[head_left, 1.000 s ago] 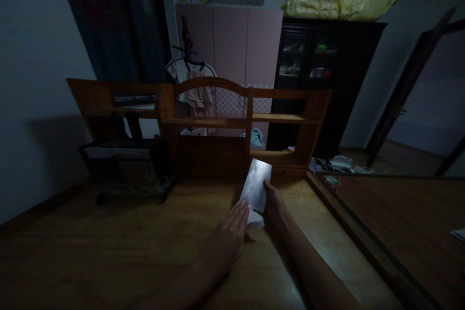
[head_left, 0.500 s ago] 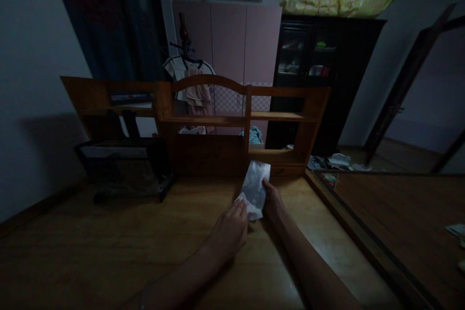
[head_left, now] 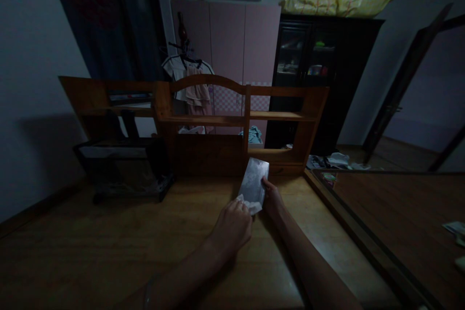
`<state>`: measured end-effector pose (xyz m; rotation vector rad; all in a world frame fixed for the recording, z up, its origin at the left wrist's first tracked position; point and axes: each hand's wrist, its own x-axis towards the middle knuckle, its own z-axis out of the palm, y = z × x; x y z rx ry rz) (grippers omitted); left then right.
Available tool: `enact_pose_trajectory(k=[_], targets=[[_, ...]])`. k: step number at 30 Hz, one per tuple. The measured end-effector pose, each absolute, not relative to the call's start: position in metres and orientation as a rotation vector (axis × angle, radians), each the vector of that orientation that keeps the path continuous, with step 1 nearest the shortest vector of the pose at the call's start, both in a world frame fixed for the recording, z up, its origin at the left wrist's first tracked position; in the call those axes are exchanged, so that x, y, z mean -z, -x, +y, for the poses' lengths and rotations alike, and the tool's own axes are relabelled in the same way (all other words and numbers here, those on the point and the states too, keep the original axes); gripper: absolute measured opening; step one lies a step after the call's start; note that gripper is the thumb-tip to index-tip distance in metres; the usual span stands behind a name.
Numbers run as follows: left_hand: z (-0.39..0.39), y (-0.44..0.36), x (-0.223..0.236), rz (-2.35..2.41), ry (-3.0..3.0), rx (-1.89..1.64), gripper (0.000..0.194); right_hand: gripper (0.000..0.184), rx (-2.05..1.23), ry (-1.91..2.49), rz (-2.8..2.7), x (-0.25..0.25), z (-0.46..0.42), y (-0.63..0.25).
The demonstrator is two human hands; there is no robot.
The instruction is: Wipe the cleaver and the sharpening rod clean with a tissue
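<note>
A flat, silvery rectangular plate (head_left: 253, 179), shaped like a cleaver's blade, tilts up above the wooden tabletop (head_left: 119, 242). My right hand (head_left: 274, 202) grips its right edge, the thumb lying on the face. Along the plate's lower end lies a crumpled white tissue (head_left: 253, 206). My left hand (head_left: 234, 223) is closed on this tissue and presses it against the plate, fingers bent. Whatever lies below the plate's lower end is hidden by the tissue and my left hand.
At the left stands a black rack-like box (head_left: 121, 164) with two dark upright pieces. A wooden shelf unit (head_left: 209, 121) runs along the tabletop's back. A raised wooden edge (head_left: 348, 223) borders the right side. Beyond are a pink wardrobe (head_left: 227, 43) and a dark cabinet (head_left: 348, 72).
My left hand has gone from flat, straight fingers to bent ones, bunching the tissue on the plate's lower end. My right hand keeps its grip. The view has shifted slightly.
</note>
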<state>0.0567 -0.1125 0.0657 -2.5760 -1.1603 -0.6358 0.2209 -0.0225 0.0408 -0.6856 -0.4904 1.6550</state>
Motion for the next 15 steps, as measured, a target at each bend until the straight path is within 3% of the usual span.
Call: enact_pose_trajectory(k=[8,15], targets=[[-0.11,-0.045,-0.055,-1.096,2.603,0.632,0.041,0.025,-1.695,0.649,-0.519,-0.04,-0.023,-0.222],[-0.107,-0.05,-0.056,-1.093,2.612,0.67,0.04,0.027,-1.714,0.638,-0.509,-0.04,-0.023,-0.22]])
